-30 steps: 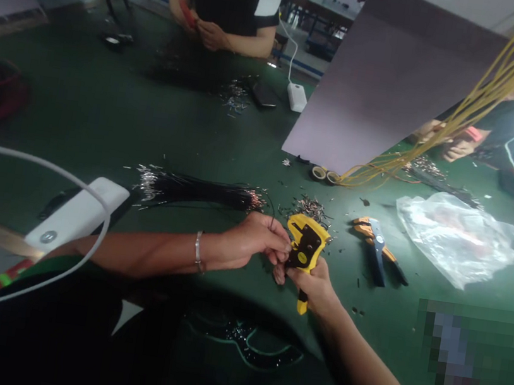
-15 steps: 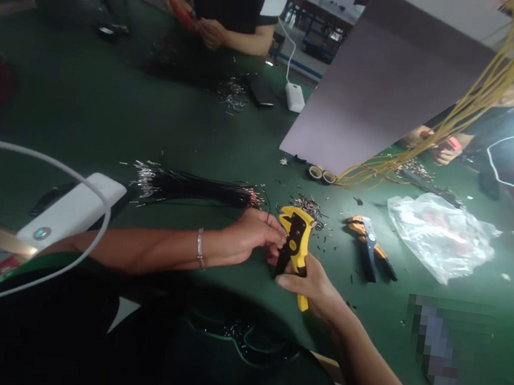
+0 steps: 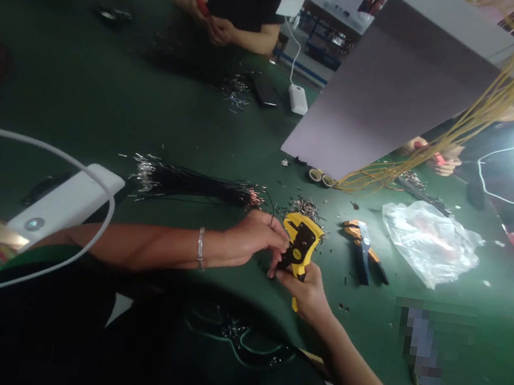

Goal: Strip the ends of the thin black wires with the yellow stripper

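Observation:
My right hand [image 3: 308, 289] is wrapped round the handles of a yellow and black wire stripper [image 3: 301, 243], its head pointing up and away from me. Close against the tool's left side, my left hand [image 3: 255, 237] pinches a thin black wire [image 3: 275, 206] that arcs up behind the fingers. The wire's end by the tool is hidden by fingers. Just beyond my left hand lies a long bundle of black wires [image 3: 195, 184], silvery at the left end and coppery at the right. Small wire scraps [image 3: 305, 208] are heaped behind the tool.
An orange and blue stripper [image 3: 363, 252] and a clear plastic bag [image 3: 432, 239] lie to the right. A white power bank [image 3: 68, 204] sits left, under a white cable [image 3: 108, 210]. Yellow wires [image 3: 478, 115] hang beside a grey panel [image 3: 387, 83]. Another person's hands [image 3: 220, 31] work across the table.
The wire stripper's head has tilted slightly to the right, with my right hand still round it. My left hand stays close beside it, and more of the black wire shows above the fingers.

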A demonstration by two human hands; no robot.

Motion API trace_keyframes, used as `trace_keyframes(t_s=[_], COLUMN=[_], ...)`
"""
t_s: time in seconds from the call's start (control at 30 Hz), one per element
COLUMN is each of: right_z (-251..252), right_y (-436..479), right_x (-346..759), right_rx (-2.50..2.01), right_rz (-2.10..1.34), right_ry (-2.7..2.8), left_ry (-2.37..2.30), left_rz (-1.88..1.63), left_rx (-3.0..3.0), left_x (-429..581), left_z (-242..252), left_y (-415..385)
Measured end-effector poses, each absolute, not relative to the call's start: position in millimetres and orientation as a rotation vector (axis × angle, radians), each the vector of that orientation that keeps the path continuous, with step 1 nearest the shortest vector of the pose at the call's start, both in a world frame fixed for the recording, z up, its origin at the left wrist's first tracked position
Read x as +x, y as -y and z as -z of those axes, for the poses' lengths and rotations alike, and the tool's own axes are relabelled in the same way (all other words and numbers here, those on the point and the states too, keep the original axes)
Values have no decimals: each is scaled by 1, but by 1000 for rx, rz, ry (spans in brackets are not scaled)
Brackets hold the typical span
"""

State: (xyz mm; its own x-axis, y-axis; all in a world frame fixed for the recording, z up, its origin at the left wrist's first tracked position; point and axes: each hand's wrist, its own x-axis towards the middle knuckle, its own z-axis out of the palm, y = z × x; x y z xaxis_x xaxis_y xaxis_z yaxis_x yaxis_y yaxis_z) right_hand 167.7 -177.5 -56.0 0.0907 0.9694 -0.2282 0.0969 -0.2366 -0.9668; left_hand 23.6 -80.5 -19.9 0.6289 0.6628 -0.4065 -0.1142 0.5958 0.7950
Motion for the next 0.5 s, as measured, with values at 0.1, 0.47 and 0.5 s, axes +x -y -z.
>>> trace_keyframes(t_s=[0.1, 0.47, 0.5], right_z=[63, 66, 67], right_y=[178, 173, 173], right_x=[165, 153, 152], right_rx=[-1503, -1407, -1387], right_rz=[-1172, -1119, -1128], right_ry=[1134, 1046, 1026], left_ry=[-769, -742, -736], left_rz=[-522, -582, -584], left_rx=[821, 833, 837], left_x=[23, 22, 22], left_z=[20, 19, 18], left_y=[81, 80, 80])
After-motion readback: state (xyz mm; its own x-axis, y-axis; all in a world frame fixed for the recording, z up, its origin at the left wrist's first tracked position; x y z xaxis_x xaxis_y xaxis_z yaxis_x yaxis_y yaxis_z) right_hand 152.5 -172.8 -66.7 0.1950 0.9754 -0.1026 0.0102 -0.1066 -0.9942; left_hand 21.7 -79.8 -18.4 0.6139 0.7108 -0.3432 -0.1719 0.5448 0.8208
